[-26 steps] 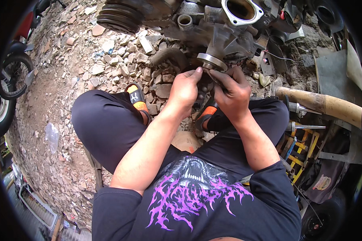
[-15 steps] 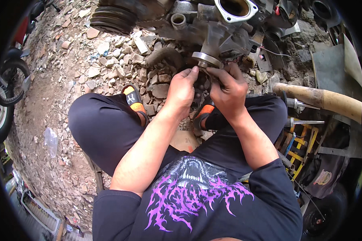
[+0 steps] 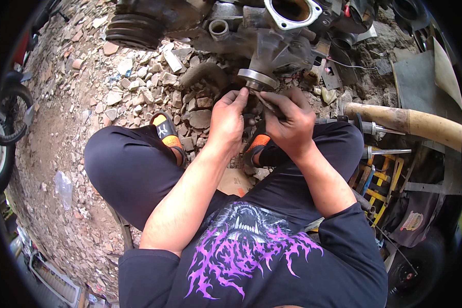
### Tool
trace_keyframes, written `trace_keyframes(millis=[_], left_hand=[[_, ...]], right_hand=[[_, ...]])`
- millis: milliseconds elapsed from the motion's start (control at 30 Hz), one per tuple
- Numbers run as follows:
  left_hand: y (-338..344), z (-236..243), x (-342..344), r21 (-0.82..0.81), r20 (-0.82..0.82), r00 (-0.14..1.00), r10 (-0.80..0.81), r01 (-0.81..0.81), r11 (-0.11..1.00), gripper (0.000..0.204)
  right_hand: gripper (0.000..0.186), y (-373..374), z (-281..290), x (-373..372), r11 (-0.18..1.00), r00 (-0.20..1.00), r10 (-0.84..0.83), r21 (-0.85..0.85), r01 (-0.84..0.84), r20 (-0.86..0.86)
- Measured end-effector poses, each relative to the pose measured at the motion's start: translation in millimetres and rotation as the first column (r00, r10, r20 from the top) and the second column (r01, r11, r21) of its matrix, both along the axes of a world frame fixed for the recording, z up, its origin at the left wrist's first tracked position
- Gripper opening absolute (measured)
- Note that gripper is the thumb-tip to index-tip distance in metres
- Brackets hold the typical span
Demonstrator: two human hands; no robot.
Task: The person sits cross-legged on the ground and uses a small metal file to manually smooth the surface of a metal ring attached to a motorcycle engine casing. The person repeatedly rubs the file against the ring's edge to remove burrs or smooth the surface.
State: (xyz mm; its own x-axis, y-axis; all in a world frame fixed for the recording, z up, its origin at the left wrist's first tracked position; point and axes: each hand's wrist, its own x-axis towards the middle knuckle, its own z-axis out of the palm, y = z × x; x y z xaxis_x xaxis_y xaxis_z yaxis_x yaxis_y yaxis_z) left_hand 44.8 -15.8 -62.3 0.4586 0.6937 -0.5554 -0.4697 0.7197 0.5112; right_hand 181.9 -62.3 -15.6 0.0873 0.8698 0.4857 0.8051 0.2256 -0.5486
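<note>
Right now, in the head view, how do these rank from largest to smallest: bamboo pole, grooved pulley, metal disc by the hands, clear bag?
1. Bamboo pole
2. Grooved pulley
3. Metal disc and clear bag: too alike to rank; the disc looks wide, the bag tall.

Just above the bamboo pole (image 3: 405,120) is a grey sheet (image 3: 418,79); below it, a yellow rack (image 3: 395,179) and, farther down, a black tyre (image 3: 431,285). Well left of the pole lie broken stones (image 3: 154,84), a clear plastic bag (image 3: 63,189) and a pale-rimmed wheel (image 3: 0,160).
</note>
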Motion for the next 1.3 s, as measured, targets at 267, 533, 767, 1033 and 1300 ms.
trace_keyframes(millis=[267,533,767,1033,1300], left_hand=[[-3,7,2,-0.029,0.011,0.997,0.074,-0.074,0.997,0.020],[-2,0,-1,-0.011,0.057,0.996,0.063,-0.062,0.998,0.018],[-1,1,-1,-0.006,0.028,0.998,0.051,-0.051,0.999,0.018],[0,1,0,0.013,-0.006,1.000,0.031,-0.031,0.999,0.017],[-4,8,1,-0.040,0.019,0.997,0.070,-0.069,0.997,0.020]], right_hand=[[0.033,-3,-12,2,0.999,1.000,-0.029,-0.044,0.029,-0.001],[0.034,0,-20,-1,0.999,0.999,-0.022,0.030,0.023,-0.030],[0.034,7,-18,-6,0.999,0.998,0.033,0.045,-0.031,-0.057],[0.031,6,-17,-1,0.999,0.998,0.011,0.032,-0.010,-0.059],[0.034,-10,-25,16,0.999,0.999,-0.037,-0.018,0.037,-0.021]])
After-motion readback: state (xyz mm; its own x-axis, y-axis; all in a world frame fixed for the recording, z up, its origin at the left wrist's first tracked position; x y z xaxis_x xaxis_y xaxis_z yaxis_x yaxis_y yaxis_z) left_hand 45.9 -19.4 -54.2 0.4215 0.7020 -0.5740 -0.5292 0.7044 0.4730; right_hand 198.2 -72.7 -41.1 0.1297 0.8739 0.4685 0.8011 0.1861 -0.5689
